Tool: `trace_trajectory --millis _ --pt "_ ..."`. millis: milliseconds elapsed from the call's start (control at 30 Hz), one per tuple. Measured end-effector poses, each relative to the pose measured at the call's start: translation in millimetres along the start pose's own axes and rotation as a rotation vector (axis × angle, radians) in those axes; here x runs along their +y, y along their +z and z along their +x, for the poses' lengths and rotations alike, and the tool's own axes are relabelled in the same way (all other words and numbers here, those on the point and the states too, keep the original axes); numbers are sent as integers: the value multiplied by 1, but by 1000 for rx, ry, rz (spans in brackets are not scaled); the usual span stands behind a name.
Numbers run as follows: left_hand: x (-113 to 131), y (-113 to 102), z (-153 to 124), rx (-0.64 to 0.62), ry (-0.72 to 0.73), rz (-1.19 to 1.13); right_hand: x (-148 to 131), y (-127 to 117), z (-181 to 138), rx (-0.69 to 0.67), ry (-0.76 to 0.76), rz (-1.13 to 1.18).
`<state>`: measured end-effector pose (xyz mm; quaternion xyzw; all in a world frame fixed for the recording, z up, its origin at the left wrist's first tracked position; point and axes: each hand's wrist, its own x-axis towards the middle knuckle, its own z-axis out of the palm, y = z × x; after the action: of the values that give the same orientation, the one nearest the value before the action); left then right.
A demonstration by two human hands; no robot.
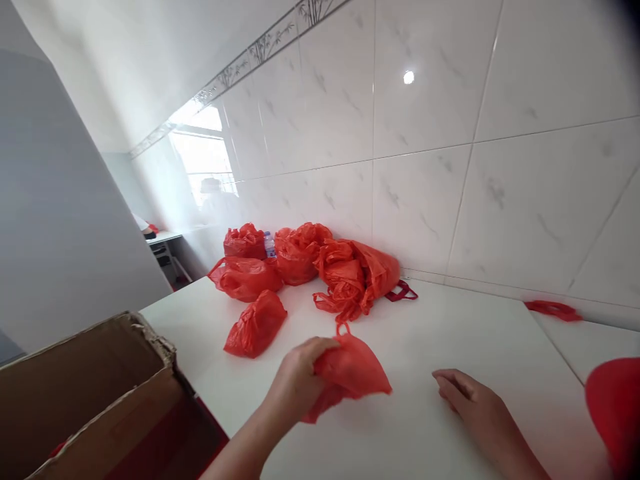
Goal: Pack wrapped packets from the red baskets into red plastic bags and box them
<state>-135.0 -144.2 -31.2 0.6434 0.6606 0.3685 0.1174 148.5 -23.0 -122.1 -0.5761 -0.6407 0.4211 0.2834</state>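
Note:
A crumpled red plastic bag (355, 367) is gripped in my left hand (299, 373), above the white tabletop (400, 433). The bag spreads out to the right of the fingers, and a thin loop sticks up at its top. My right hand (470, 400) is off to the right, apart from the bag. Its fingers are curled, the tips close to the thumb, and I see nothing between them. Behind my left hand a filled red bag (257, 323) lies on the table.
Several more red bags (295, 253) stand along the tiled wall, with a plastic bottle (270, 244) among them. An open cardboard box (85, 380) is at the lower left. A dark red strap (401, 291) lies by the wall; a red object (617, 407) shows at the right edge.

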Motion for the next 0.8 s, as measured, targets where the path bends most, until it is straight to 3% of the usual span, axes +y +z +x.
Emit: trace_trajectory --millis 100,200,333,467,600,700,800 --pt "-25 -28 7 229 -110 165 8 4 7 -8 -22 -72" --pt "-52 -49 14 311 -193 409 14 6 11 -3 -47 -97" --pt "-89 -71 27 263 -352 581 19 7 15 9 -74 -101" --pt "-123 -85 49 143 -474 529 18 7 15 28 -59 -102" --pt "-137 -72 62 21 -393 298 14 5 12 15 -61 -104" --pt "-132 -44 56 50 -244 200 13 4 12 21 -51 -105" --pt "-123 -21 41 91 -214 149 17 3 14 53 -65 -89"
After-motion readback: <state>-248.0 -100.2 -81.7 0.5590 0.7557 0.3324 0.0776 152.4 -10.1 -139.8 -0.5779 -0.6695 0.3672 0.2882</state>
